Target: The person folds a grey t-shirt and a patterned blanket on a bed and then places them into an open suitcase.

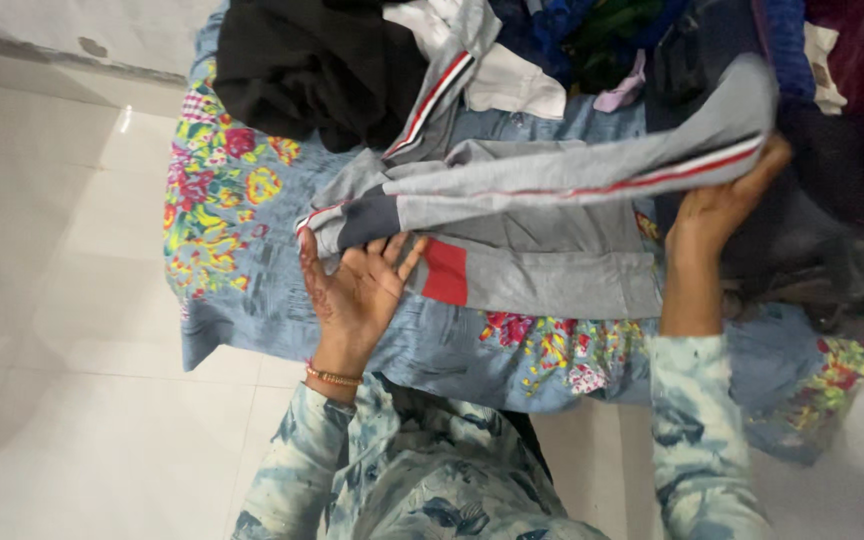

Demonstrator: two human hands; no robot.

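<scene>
We see soft, even, fairly bright indoor light. Glare spots sit on the glossy white floor (62, 300), top and lower left. Shadows are weak, deepest in the dark clothes pile (322, 70). The whole frame is slightly soft; the right edge looks smeared, possibly motion blur.

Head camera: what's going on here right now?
A person in a blue-and-white patterned top is handling a grey garment with red and white stripes, spread on a floral bedsheet. The left hand, palm up, is at the garment's cuffed end, fingers under the edge. The right hand holds the other end, lifted slightly. A pile of other clothes, dark and mixed colours, lies beyond it. White tiled floor shows on the left.
</scene>
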